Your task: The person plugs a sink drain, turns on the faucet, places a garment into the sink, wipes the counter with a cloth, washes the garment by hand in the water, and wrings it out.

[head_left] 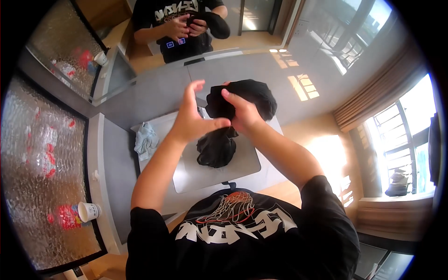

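My right hand (246, 111) is closed on a bunched black cloth item (254, 93), raised over the back of a white sink (186, 179). The thumb presses on its near side. What kind of item it is, I cannot tell. Beside it, my left hand (189, 116) has its thumb and fingers spread apart, with nothing in them. Below the hands, another dark fabric bundle (216, 148) lies in the basin; whether it joins the held piece is unclear. A shiny metal part, partly hidden, shows between my hands.
A crumpled pale blue cloth (147, 141) hangs at the sink's left edge. On the left ledge stands a paper cup (88, 211) beside a textured glass panel (42, 154). A mirror (224, 39) faces me behind the sink. To the right are a curtain (373, 100) and a bright window.
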A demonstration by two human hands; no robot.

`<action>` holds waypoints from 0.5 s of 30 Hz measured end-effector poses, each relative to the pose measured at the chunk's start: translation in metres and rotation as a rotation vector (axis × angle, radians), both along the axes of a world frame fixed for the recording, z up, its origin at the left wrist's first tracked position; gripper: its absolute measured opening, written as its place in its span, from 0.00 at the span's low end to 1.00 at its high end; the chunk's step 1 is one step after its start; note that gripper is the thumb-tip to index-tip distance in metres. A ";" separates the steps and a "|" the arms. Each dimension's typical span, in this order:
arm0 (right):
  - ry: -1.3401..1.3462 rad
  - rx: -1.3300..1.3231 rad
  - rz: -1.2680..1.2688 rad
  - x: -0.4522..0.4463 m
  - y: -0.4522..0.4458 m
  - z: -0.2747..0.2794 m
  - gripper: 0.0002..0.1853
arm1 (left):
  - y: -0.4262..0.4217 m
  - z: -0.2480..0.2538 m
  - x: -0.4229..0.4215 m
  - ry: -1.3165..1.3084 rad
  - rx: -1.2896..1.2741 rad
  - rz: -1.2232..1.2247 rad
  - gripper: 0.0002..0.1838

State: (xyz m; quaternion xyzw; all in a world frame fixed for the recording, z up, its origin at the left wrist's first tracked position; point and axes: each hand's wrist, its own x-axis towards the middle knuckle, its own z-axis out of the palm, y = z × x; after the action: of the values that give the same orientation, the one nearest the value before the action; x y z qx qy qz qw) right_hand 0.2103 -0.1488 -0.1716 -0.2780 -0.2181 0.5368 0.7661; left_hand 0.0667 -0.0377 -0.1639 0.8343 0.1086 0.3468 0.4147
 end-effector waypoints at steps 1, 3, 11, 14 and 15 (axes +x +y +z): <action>0.067 0.029 0.024 -0.002 -0.001 0.001 0.13 | -0.005 -0.025 0.004 -0.071 -0.060 -0.074 0.56; 0.072 0.115 0.042 -0.010 0.000 0.005 0.14 | -0.025 -0.040 0.012 -0.083 -0.177 -0.151 0.50; -0.276 0.113 -0.053 0.001 -0.023 -0.006 0.21 | -0.024 -0.057 0.014 -0.192 -0.421 0.047 0.15; -0.092 0.065 -0.009 -0.007 -0.039 -0.014 0.27 | -0.035 -0.021 0.013 -0.229 -0.347 0.043 0.12; -0.035 0.029 -0.003 -0.009 -0.043 -0.016 0.28 | -0.035 -0.018 0.016 -0.228 -0.297 0.049 0.12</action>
State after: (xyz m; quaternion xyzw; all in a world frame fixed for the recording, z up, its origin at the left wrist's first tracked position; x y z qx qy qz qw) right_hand 0.2017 -0.1916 -0.1879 -0.2767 -0.2390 0.5273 0.7670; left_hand 0.0829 -0.0723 -0.1814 0.7163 0.1313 0.4293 0.5342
